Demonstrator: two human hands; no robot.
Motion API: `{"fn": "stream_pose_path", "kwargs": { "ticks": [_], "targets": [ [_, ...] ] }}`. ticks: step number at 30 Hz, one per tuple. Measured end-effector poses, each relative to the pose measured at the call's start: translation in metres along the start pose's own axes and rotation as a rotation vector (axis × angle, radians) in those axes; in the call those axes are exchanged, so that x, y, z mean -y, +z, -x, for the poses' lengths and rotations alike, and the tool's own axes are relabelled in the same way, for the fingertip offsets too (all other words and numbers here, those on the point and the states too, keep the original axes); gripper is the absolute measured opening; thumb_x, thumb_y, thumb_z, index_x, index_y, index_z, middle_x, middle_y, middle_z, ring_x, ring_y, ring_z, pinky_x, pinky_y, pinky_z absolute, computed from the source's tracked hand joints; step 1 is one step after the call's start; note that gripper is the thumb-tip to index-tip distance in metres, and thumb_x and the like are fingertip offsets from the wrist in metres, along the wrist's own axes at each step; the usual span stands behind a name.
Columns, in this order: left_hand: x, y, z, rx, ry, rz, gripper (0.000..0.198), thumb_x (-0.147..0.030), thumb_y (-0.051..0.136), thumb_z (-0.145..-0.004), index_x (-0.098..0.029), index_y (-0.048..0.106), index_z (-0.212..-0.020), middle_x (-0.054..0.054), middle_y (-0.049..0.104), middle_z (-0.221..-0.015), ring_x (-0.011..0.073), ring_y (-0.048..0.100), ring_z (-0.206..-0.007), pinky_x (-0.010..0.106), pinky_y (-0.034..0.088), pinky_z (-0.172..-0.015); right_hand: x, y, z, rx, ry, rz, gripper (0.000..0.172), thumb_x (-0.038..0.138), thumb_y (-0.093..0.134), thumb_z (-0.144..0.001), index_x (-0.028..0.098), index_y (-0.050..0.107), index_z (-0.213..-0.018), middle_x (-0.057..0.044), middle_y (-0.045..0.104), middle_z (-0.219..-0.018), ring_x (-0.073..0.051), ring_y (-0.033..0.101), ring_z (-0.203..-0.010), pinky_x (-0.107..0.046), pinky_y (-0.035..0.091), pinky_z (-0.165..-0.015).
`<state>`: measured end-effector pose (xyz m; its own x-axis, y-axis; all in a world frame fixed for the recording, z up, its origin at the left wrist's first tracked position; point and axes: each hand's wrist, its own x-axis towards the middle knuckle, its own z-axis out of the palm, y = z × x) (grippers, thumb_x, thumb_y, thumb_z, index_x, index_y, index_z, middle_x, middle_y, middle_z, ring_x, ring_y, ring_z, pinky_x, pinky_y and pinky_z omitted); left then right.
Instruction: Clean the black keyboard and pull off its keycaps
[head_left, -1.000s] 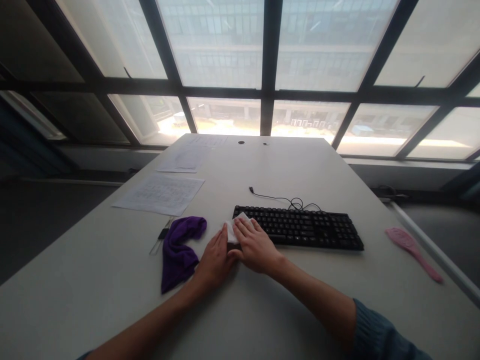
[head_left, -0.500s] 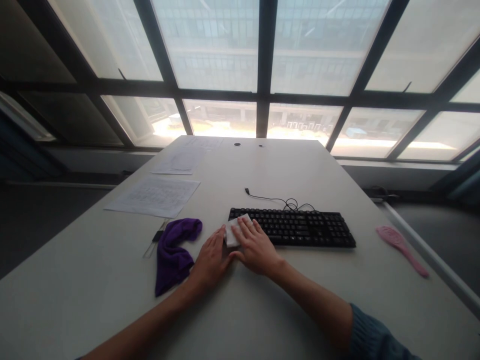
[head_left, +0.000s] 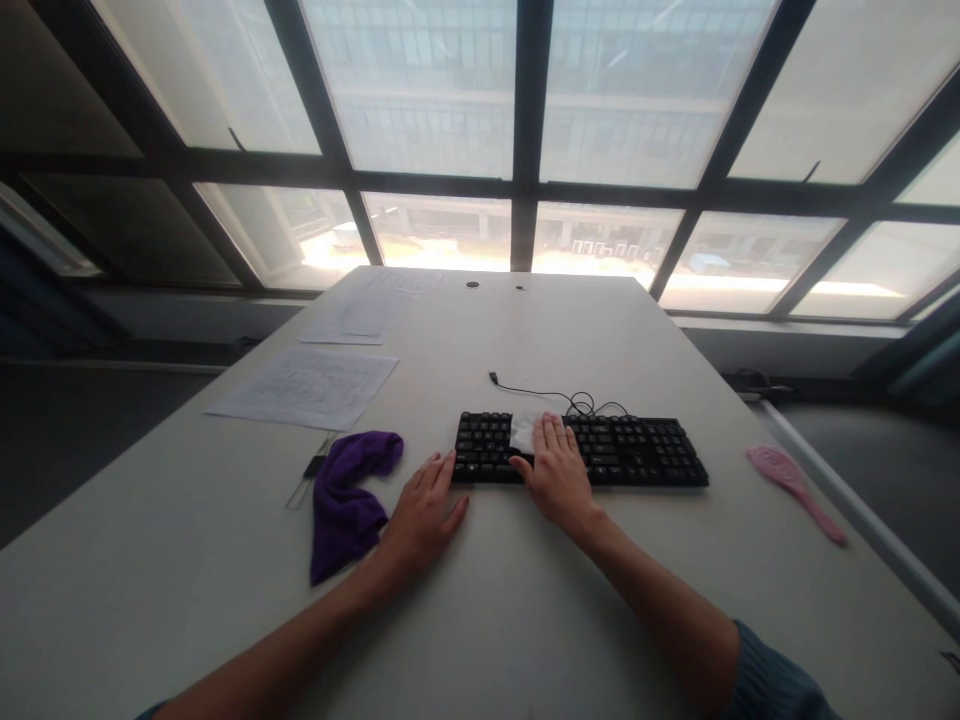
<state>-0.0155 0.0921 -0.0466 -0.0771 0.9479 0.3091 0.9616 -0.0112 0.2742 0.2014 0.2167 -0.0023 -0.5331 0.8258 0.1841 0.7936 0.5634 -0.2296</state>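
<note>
A black keyboard (head_left: pixel 637 450) lies across the white desk in front of me. My right hand (head_left: pixel 561 475) is flat, fingers stretched out, pressing a white tissue (head_left: pixel 524 432) onto the keys left of the keyboard's middle. Part of the tissue is hidden beneath the fingers. At the keyboard's left end, my left hand (head_left: pixel 426 508) rests open, its fingertips against the near left corner and its thumb spread on the desk. Just left of that hand lies a crumpled purple cloth (head_left: pixel 346 510).
Beyond the keyboard its cable (head_left: pixel 536 393) is loosely coiled. A pink hairbrush (head_left: pixel 799 492) is at the right edge of the desk (head_left: pixel 480 620). Printed sheets (head_left: pixel 307 388) lie at left, near a black binder clip (head_left: pixel 315 466). Windows stand behind the desk.
My right hand has slid the tissue rightward along the keys, away from the keyboard's left end. My left hand has stayed nearly in place, now apart from the right.
</note>
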Motion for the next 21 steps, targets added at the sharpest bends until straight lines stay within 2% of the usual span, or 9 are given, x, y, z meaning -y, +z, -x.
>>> {"fn": "stream_pose_path", "kwargs": {
  "ticks": [4, 9, 12, 15, 18, 21],
  "targets": [
    [0.001, 0.002, 0.0, -0.018, 0.003, -0.007, 0.059, -0.041, 0.05, -0.097, -0.012, 0.04, -0.147, 0.018, 0.054, -0.141, 0.032, 0.044, -0.139, 0.048, 0.039, -0.115, 0.02, 0.004, 0.005, 0.008, -0.134, -0.049, 0.08, 0.062, 0.037, -0.099, 0.004, 0.035, -0.155, -0.023, 0.025, -0.163, -0.034, 0.016, -0.154, -0.049, 0.015, -0.124],
    [0.008, 0.013, 0.001, -0.082, 0.041, -0.023, 0.066, -0.057, 0.047, -0.097, -0.012, 0.042, -0.144, 0.02, 0.056, -0.137, 0.0356, 0.05, -0.134, 0.052, 0.043, -0.11, 0.047, 0.004, 0.007, 0.057, -0.386, -0.107, 0.072, 0.06, 0.042, -0.099, 0.018, 0.036, -0.156, -0.016, 0.02, -0.165, -0.032, 0.016, -0.154, -0.049, 0.016, -0.124],
    [0.009, 0.014, 0.001, -0.093, 0.059, -0.022, 0.067, -0.058, 0.046, -0.097, -0.011, 0.041, -0.145, 0.021, 0.056, -0.137, 0.0364, 0.049, -0.134, 0.052, 0.043, -0.11, 0.051, 0.003, 0.006, 0.07, -0.443, -0.116, 0.069, 0.058, 0.041, -0.1, 0.017, 0.036, -0.156, -0.014, 0.02, -0.166, -0.03, 0.015, -0.154, -0.049, 0.014, -0.125],
    [0.003, 0.008, 0.002, -0.065, 0.033, -0.005, 0.06, -0.048, 0.048, -0.098, -0.013, 0.039, -0.146, 0.019, 0.056, -0.138, 0.0337, 0.047, -0.137, 0.051, 0.041, -0.112, 0.044, 0.004, 0.004, 0.061, -0.353, -0.1, 0.071, 0.057, 0.036, -0.102, 0.009, 0.036, -0.155, -0.015, 0.023, -0.165, -0.028, 0.017, -0.154, -0.047, 0.011, -0.125],
    [-0.003, 0.0, 0.002, -0.035, 0.012, 0.026, 0.058, -0.037, 0.051, -0.097, -0.017, 0.037, -0.149, 0.016, 0.054, -0.14, 0.032, 0.045, -0.139, 0.051, 0.04, -0.114, 0.031, 0.006, 0.0, 0.023, -0.153, -0.072, 0.074, 0.057, 0.033, -0.102, 0.004, 0.037, -0.154, -0.019, 0.025, -0.163, -0.029, 0.018, -0.154, -0.048, 0.01, -0.125],
    [-0.007, -0.005, 0.002, -0.005, -0.01, 0.046, 0.059, -0.034, 0.052, -0.096, -0.017, 0.035, -0.15, 0.017, 0.052, -0.143, 0.0327, 0.042, -0.141, 0.052, 0.038, -0.115, 0.018, 0.007, -0.003, -0.016, 0.036, -0.036, 0.078, 0.058, 0.033, -0.102, -0.001, 0.035, -0.153, -0.024, 0.026, -0.162, -0.032, 0.018, -0.153, -0.051, 0.011, -0.124]
  ]
}}
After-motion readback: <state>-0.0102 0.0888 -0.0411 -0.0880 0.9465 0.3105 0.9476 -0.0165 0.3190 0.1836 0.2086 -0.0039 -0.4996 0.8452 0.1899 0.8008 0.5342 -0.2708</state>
